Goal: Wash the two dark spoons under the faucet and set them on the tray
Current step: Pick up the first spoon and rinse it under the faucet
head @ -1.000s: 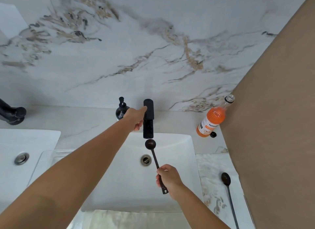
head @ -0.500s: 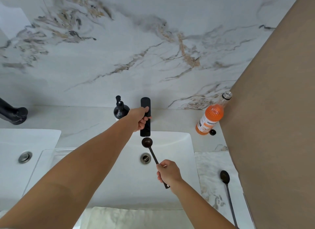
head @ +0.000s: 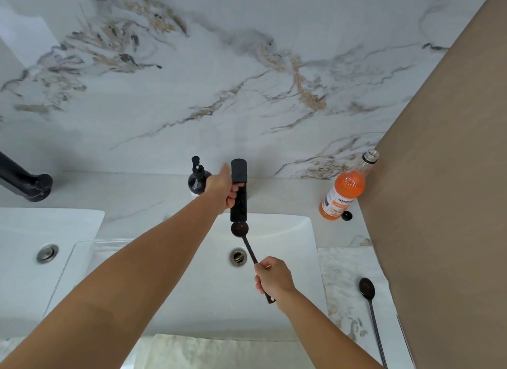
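Dark round-bowled spoon with a slim ridged handle (head: 245, 241): centre of frame, over the white rectangular basin (head: 288, 248). Long axis runs diagonally, bowl at upper left, handle end at lower right. Bowl sits right at the lower end of the matte black block-shaped faucet (head: 238, 201), directly under the spout mouth as far as this view shows. No water stream can be made out.

Right hand (head: 274, 278): lower right of the bowl, fingers curled closed around the lower stretch of the handle; handle tip pokes out below the fist. The bowl lies up and left from these fingers, along the handle line.

Left hand (head: 223, 189): reaches from lower left to the faucet, fingers wrapped partly around its body just under the flat black lever top, thumb up beside the lever. Appears to be working the tap. This hand is the nearer to the lever; the right is committed to the spoon.

Judgement: rinse of the first spoon is about to start or just starting; it turns on the bowl staying under the spout.

Second dark long-handled spoon (head: 369, 294): lower right of frame, lying on the marbled counter, bowl toward the top, untouched.

Clear plastic tray (head: 82, 248): left of the basin, largely hidden by the left forearm.
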The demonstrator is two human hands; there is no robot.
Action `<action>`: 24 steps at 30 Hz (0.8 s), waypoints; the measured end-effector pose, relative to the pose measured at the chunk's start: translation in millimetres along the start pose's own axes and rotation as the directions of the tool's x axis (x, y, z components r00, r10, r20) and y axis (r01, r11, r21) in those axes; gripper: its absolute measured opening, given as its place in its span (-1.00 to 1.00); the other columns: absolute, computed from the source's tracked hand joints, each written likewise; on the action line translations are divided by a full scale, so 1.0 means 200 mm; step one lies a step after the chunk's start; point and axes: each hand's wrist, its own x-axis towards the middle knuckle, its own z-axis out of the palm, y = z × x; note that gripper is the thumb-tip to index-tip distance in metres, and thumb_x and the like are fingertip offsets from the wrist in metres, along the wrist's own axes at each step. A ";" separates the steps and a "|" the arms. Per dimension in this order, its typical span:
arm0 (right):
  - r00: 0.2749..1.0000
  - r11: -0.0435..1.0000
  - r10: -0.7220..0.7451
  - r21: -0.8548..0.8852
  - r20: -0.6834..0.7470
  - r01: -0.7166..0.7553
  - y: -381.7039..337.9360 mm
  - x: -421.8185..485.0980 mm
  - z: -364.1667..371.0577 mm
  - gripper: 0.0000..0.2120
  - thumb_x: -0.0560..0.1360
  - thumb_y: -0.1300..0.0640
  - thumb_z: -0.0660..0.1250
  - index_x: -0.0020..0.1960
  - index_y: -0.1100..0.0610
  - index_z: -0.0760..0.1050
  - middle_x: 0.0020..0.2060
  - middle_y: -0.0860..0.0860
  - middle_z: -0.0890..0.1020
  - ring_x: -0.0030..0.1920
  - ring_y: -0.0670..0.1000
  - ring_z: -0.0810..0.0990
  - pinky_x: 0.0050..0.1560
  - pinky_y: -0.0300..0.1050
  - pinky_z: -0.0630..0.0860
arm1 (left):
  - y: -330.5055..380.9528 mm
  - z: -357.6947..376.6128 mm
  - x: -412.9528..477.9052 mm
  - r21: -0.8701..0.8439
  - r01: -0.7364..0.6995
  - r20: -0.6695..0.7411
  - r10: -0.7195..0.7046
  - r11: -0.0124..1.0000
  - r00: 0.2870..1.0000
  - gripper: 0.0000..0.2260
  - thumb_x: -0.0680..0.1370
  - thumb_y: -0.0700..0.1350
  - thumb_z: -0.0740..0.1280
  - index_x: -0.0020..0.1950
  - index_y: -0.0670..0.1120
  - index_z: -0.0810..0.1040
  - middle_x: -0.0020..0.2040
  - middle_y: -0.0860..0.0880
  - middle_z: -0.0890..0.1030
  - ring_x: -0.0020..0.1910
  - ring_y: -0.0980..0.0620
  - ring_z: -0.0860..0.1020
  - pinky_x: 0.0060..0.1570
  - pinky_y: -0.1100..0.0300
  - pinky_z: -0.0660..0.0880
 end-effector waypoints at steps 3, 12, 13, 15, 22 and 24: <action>1.000 1.000 0.002 -0.002 -0.003 -0.002 0.00 0.00 0.01 -0.88 0.54 0.19 0.24 -0.18 0.17 0.44 -0.42 0.05 0.58 -0.51 -0.02 0.48 -0.48 -0.24 0.45 | -0.15 -0.12 0.06 -0.010 -0.051 -0.273 0.046 0.999 0.961 -0.57 0.58 0.04 0.10 -0.26 -0.19 0.59 -0.43 -0.04 0.42 -0.53 0.00 0.32 -0.54 0.25 0.27; 0.997 0.993 -0.054 -0.104 -0.052 0.048 0.02 0.01 0.01 -0.83 0.54 0.18 0.24 -0.22 0.15 0.43 -0.38 0.05 0.60 -0.44 0.01 0.53 -0.37 -0.11 0.51 | -0.62 -0.20 0.04 -0.147 0.356 0.309 -0.299 0.923 0.903 -0.77 0.49 -0.11 0.32 0.09 -0.18 0.60 0.03 -0.18 0.70 -0.11 -0.16 0.66 -0.16 0.11 0.56; 0.996 0.991 -0.063 -0.119 -0.059 0.056 0.02 0.01 0.01 -0.83 0.55 0.18 0.23 -0.22 0.15 0.43 -0.36 0.06 0.61 -0.42 0.01 0.54 -0.36 -0.12 0.52 | -0.63 -0.17 0.04 -0.162 0.358 0.354 -0.285 0.919 0.891 -0.77 0.51 -0.10 0.32 0.12 -0.18 0.59 0.05 -0.17 0.71 -0.07 -0.15 0.68 -0.12 0.09 0.56; 0.995 0.989 -0.081 -0.128 -0.066 0.073 0.02 0.02 0.01 -0.83 0.56 0.18 0.23 -0.21 0.15 0.43 -0.35 0.06 0.61 -0.39 0.01 0.55 -0.35 -0.14 0.52 | -0.64 -0.12 0.03 -0.167 0.312 0.335 -0.244 0.935 0.910 -0.81 0.60 -0.13 0.27 0.15 -0.18 0.56 0.01 -0.13 0.72 -0.06 -0.09 0.70 -0.12 0.10 0.56; 0.995 0.988 -0.089 -0.129 -0.036 0.083 0.03 0.02 0.04 -0.80 0.56 0.19 0.22 -0.26 0.12 0.40 -0.36 0.06 0.59 -0.37 0.05 0.52 -0.33 -0.11 0.48 | -0.62 -0.12 0.06 -0.254 0.212 0.329 -0.122 0.944 0.937 -0.80 0.64 -0.39 0.08 0.12 -0.31 0.48 -0.09 -0.23 0.63 -0.18 -0.08 0.60 -0.17 0.13 0.56; 0.995 0.988 -0.087 -0.132 -0.039 0.081 0.04 0.02 0.04 -0.81 0.56 0.19 0.22 -0.24 0.13 0.41 -0.36 0.05 0.59 -0.37 0.04 0.52 -0.32 -0.10 0.49 | -0.61 -0.14 0.07 -0.341 0.246 0.375 -0.109 0.907 0.921 -0.73 0.59 -0.48 0.03 0.12 -0.37 0.49 0.04 -0.29 0.62 -0.06 -0.13 0.65 -0.11 0.11 0.62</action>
